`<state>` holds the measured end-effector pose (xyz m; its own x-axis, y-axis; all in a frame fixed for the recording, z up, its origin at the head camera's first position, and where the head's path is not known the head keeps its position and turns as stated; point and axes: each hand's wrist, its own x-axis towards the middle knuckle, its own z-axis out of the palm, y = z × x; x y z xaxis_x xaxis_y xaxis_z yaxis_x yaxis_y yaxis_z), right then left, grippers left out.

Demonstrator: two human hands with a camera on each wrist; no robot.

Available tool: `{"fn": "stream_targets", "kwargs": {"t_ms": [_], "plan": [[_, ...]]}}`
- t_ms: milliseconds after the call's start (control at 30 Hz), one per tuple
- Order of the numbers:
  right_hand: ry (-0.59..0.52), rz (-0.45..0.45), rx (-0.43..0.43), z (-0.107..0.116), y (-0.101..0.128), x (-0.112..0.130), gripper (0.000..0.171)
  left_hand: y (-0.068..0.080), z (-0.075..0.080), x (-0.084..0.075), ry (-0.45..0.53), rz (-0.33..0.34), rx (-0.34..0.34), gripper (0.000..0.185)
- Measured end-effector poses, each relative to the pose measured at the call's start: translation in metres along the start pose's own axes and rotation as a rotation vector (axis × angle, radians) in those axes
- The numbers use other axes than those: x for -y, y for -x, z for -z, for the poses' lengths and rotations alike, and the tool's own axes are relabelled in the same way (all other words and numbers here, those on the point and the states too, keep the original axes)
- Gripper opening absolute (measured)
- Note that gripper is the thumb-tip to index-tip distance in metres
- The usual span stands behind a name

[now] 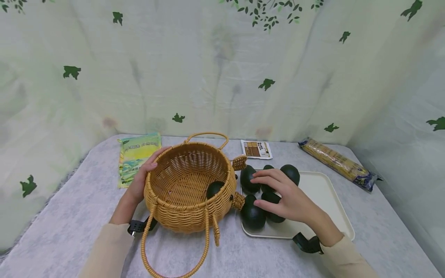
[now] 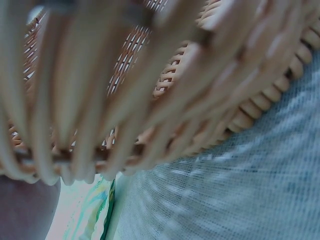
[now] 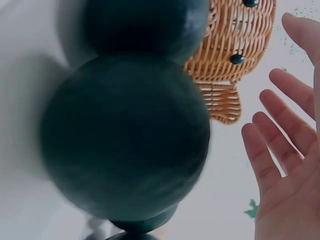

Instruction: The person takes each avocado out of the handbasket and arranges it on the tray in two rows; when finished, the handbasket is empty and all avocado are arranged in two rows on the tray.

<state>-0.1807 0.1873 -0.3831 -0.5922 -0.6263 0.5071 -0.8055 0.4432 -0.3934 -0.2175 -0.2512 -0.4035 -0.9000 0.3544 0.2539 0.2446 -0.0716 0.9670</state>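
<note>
Woven rattan makes up the one basket (image 1: 189, 185), round and honey-coloured, with two looped handles – one arching at its far rim, one hanging forward over the table (image 1: 222, 258). One dark green avocado (image 1: 214, 189) lies inside it against the right wall. Five more dark green avocados sit clustered on the left part of a single cream tray (image 1: 330, 197) just right of the basket: the nearest (image 1: 253, 217) at the tray's front corner, the others behind it. The left hand (image 1: 140, 181) rests on the basket's left rim, fingers curved over the weave. The right hand (image 1: 286, 197) hovers low over the avocados on the tray, fingers spread and relaxed, gripping nothing – the right wrist view shows the palm open beside the fruit. Three packets lie at the back: a green-yellow pouch (image 1: 137, 156), a small brown-and-white sachet (image 1: 256, 149), and a long noodle pack (image 1: 338, 163); their printing is too small to read
</note>
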Motion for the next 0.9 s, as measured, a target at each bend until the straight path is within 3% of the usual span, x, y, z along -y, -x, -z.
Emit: {"fn": "stream_targets", "kwargs": {"t_ms": [400, 900], "plan": [[-0.022, 0.041, -0.024, 0.007, -0.027, 0.007, 0.048, 0.000, 0.000, 0.001, -0.011, 0.009, -0.006, 0.059], [-0.047, 0.092, 0.033, 0.005, -0.073, 0.020, 0.045, 0.000, 0.001, 0.001, -0.014, 0.004, -0.005, 0.060]]}}
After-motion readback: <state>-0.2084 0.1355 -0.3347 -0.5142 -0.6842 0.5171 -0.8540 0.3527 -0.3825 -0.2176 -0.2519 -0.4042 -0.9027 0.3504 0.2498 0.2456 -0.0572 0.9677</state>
